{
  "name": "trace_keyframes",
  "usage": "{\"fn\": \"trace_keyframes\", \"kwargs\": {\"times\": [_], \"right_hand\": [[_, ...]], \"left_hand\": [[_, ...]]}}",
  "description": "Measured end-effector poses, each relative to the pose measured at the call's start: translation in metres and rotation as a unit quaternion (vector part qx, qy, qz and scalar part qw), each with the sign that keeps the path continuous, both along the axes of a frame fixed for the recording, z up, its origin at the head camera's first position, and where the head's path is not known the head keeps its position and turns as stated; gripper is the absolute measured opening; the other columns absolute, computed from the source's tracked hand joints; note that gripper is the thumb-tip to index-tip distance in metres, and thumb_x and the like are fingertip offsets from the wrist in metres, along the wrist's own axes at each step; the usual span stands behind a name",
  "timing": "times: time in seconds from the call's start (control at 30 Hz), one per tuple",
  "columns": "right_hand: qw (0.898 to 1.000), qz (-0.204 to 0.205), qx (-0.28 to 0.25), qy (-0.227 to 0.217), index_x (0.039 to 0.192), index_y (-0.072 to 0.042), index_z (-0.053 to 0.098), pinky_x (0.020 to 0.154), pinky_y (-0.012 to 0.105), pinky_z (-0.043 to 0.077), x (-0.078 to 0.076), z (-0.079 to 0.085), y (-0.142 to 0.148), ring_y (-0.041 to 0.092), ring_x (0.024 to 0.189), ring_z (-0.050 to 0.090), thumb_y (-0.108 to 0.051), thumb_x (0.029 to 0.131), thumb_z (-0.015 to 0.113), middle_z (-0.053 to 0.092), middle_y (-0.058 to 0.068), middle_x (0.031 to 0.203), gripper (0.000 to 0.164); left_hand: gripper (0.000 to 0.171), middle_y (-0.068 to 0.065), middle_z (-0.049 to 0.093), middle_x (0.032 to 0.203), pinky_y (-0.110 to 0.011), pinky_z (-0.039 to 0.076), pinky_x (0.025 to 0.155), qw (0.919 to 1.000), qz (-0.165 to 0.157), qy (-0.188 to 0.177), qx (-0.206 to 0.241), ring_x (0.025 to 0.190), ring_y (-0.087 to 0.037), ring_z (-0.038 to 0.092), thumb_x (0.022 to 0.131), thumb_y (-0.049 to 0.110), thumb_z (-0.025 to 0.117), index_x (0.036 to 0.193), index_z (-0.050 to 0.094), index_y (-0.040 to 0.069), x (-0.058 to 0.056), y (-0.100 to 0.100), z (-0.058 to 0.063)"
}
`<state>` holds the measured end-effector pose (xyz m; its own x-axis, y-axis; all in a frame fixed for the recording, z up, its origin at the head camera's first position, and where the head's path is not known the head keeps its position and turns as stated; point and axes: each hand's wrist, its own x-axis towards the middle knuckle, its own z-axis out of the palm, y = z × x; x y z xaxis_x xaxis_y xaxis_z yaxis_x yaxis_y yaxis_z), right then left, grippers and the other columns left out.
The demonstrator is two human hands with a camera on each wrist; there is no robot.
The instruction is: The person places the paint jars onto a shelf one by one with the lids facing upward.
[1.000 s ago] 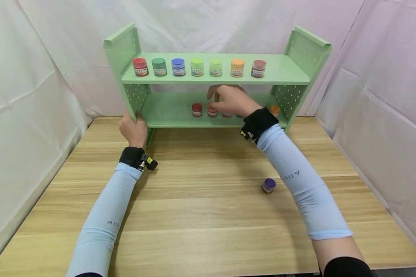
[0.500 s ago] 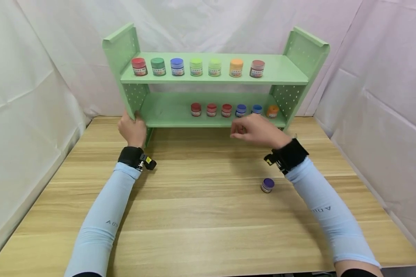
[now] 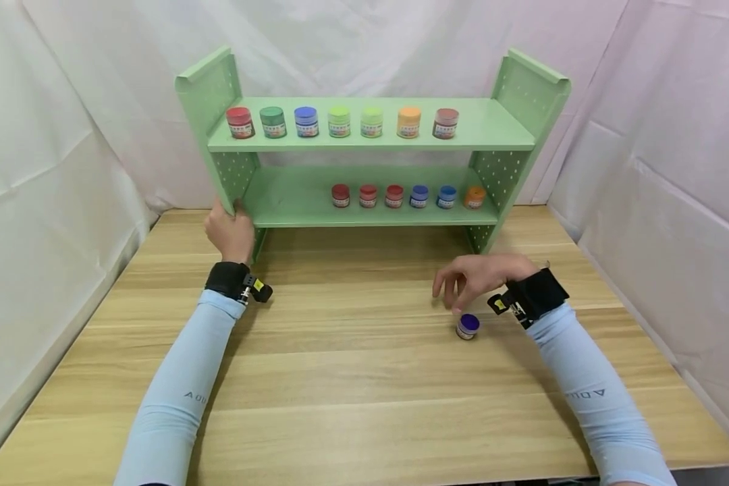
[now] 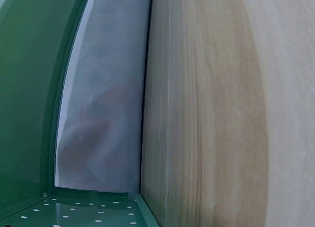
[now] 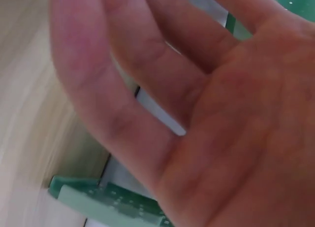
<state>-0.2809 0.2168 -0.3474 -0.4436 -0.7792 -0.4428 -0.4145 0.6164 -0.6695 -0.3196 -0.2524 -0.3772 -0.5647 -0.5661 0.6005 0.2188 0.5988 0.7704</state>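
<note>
A small paint jar with a dark purple lid point(image 3: 468, 327) stands on the wooden table at the right. Just behind and above it is my right hand point(image 3: 476, 275), fingers loosely bent and spread, thumb tip close to the lid. In the right wrist view that palm point(image 5: 236, 133) shows with nothing in it. My left hand point(image 3: 231, 233) grips the lower left side panel of the green two-tier shelf point(image 3: 364, 217). The left wrist view shows the shelf's underside point(image 4: 29, 89) and perforated panel point(image 4: 83, 212), but not the hand.
Several colored jars, from a red one point(image 3: 240, 123) to a brown one point(image 3: 445, 123), line the upper tier. The lower tier's right part bears several smaller jars, ending with an orange one point(image 3: 474, 197). White cloth point(image 3: 364, 40) hangs behind the wooden table point(image 3: 340, 378).
My right hand has come away from the lower tier, moving right and toward me, down to the purple-lidded jar. The lower row of jars is now uncovered. My left hand keeps its grip.
</note>
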Motion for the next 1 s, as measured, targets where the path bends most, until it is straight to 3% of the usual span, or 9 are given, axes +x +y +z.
{"fn": "trace_keyframes", "kwargs": {"times": [0.13,0.3,0.53,0.87,1.0], "right_hand": [[0.999,-0.017,0.025,-0.014,0.119,-0.005,0.071,0.079,0.026,0.055,0.002,0.0,0.007,0.018,0.094,0.069,-0.015,0.081,0.087,0.074,0.02,0.106,0.042],[0.998,-0.02,0.056,-0.022,0.112,-0.008,0.076,0.078,0.025,0.054,0.002,-0.004,0.006,0.013,0.09,0.066,-0.016,0.079,0.088,0.075,0.01,0.099,0.036],[0.995,-0.025,0.059,-0.076,0.108,-0.001,0.074,0.071,0.023,0.051,0.001,-0.012,0.0,0.008,0.079,0.066,-0.008,0.083,0.084,0.077,0.003,0.087,0.028],[0.999,-0.015,0.019,-0.047,0.1,0.004,0.077,0.072,0.02,0.051,-0.004,-0.012,0.004,0.006,0.08,0.063,-0.002,0.087,0.078,0.077,0.013,0.096,0.014],[0.999,-0.017,0.006,-0.029,0.096,0.001,0.078,0.07,0.02,0.05,-0.008,-0.013,0.009,0.006,0.078,0.061,-0.001,0.089,0.075,0.076,0.009,0.094,0.008]], "left_hand": [[0.028,-0.017,0.074,0.125,-0.049,0.055,0.099,1.0,-0.004,0.006,0.001,0.115,-0.034,0.073,0.1,0.008,0.059,0.124,0.07,0.003,-0.001,0.001,0.001],[0.029,-0.016,0.074,0.125,-0.047,0.055,0.1,1.0,-0.007,0.005,-0.001,0.116,-0.033,0.073,0.1,0.008,0.058,0.126,0.07,0.004,-0.002,0.001,0.0],[0.03,-0.015,0.073,0.127,-0.046,0.055,0.102,1.0,-0.007,0.0,0.006,0.118,-0.032,0.072,0.1,0.008,0.058,0.128,0.07,0.005,0.0,0.0,-0.003],[0.03,-0.015,0.073,0.128,-0.046,0.055,0.101,0.9999,-0.012,-0.004,0.007,0.116,-0.032,0.072,0.1,0.008,0.058,0.128,0.069,0.004,0.0,-0.001,0.0],[0.029,-0.017,0.074,0.125,-0.047,0.055,0.099,0.9999,-0.011,-0.002,0.009,0.113,-0.034,0.073,0.1,0.008,0.058,0.126,0.07,0.003,0.0,-0.001,-0.001]]}}
